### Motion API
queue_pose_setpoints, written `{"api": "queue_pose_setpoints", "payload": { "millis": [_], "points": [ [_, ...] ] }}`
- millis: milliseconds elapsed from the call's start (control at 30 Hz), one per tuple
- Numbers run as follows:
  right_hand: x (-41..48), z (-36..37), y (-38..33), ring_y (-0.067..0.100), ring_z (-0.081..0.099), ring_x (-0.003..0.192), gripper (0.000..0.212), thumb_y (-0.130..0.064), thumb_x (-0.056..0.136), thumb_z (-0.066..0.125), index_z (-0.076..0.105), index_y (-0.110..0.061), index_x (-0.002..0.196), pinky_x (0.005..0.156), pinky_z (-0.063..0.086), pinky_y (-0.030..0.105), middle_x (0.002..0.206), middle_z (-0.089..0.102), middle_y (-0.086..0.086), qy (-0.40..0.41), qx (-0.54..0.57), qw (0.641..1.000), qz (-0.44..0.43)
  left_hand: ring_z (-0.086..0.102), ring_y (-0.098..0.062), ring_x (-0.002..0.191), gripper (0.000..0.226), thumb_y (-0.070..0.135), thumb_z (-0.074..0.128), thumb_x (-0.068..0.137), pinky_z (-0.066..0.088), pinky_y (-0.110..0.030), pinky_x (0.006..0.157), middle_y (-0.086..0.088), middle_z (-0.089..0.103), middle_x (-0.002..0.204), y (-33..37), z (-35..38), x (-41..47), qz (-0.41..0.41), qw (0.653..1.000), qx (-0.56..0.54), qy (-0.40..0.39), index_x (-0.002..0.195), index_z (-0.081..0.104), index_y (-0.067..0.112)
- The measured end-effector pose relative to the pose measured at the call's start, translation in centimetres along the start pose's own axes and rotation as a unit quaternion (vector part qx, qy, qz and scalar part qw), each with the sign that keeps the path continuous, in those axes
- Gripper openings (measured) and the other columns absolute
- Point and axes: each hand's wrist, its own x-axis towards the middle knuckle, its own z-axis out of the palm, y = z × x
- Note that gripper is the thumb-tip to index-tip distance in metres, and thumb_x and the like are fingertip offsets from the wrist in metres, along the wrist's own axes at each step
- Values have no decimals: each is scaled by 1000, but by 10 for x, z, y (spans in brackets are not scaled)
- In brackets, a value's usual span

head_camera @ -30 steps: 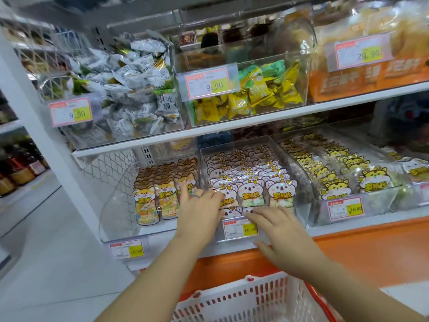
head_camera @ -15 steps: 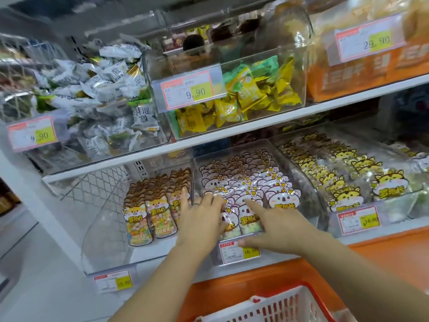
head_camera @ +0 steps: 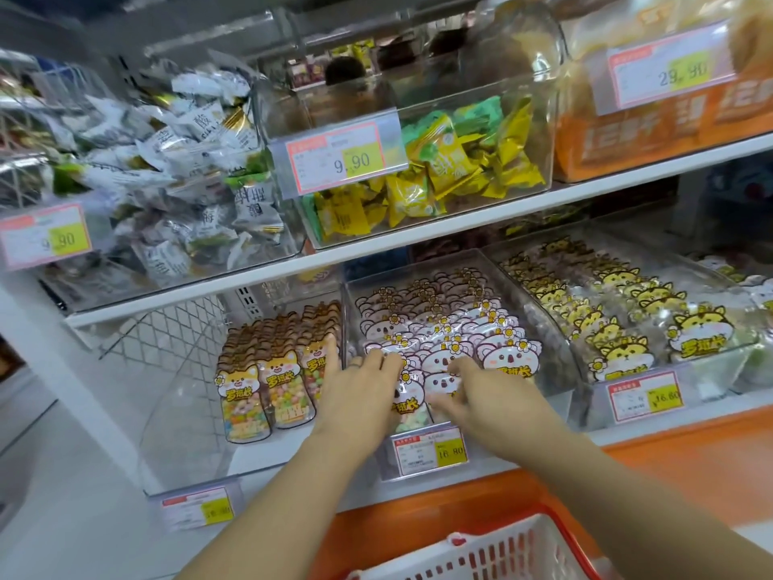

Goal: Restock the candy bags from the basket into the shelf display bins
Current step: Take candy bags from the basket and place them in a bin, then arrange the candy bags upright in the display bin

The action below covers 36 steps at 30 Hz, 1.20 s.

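Pink koala candy bags (head_camera: 506, 353) stand in rows in the middle clear bin (head_camera: 485, 462) on the lower shelf. My left hand (head_camera: 359, 391) lies flat with fingers spread on the front-left bags of that bin. To its right, my right hand (head_camera: 472, 391) has its fingers curled on a front koala bag at the bin's front edge. The red and white basket (head_camera: 502, 550) sits below my arms at the bottom edge; its contents are out of view.
A clear bin of orange dog candy bags (head_camera: 267, 383) stands to the left, with bare room at its front. A bin of yellow cat bags (head_camera: 619, 349) is on the right. The upper shelf (head_camera: 418, 240) carries bins of white packets (head_camera: 188, 182) and yellow-green candies (head_camera: 451, 169).
The view has shifted right and closer to the shelf. My right hand rose from the price tag into the koala bin and curled on a front bag. My left hand stays on the bags.
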Motion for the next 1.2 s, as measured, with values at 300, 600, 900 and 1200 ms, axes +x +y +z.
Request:
{"api": "queue_pose_setpoints", "payload": {
  "millis": [300, 600, 900, 1200],
  "points": [
    [22, 2, 6, 16, 65, 85, 15, -20, 81, 66, 63, -24, 96, 75, 55, 32, 84, 70, -7, 49, 83, 994, 50, 64, -26, 107, 50, 39, 72, 86, -8, -60, 120, 2, 52, 122, 0, 6, 0, 12, 999, 15, 38, 122, 40, 25],
    [12, 1, 2, 19, 67, 96, 39, -41, 88, 66, 56, -24, 121, 76, 58, 37, 108, 70, -4, 27, 19, 999, 29, 61, -27, 111, 50, 33, 75, 84, -1, -63, 120, 3, 53, 121, -3, 13, 0, 15, 999, 18, 45, 121, 41, 27],
    [-15, -14, 1, 14, 65, 98, 53, -52, 93, 53, 42, -36, 143, 74, 53, 31, 109, 69, -12, 49, 6, 999, -14, 50, -21, 129, 55, 50, 68, 87, 10, -51, 122, 7, 47, 134, -3, 2, -11, 4, 999, -52, 10, 131, 42, 32],
    [-90, -10, -5, 21, 61, 113, 39, -33, 90, 64, 63, -27, 128, 93, 50, 36, 121, 68, -7, 105, 72, 989, -81, 59, -27, 104, 38, 33, 76, 82, 45, -41, 91, 2, 58, 115, -5, -1, -75, -22, 970, -153, 190, 117, 61, 27]
  ]
}}
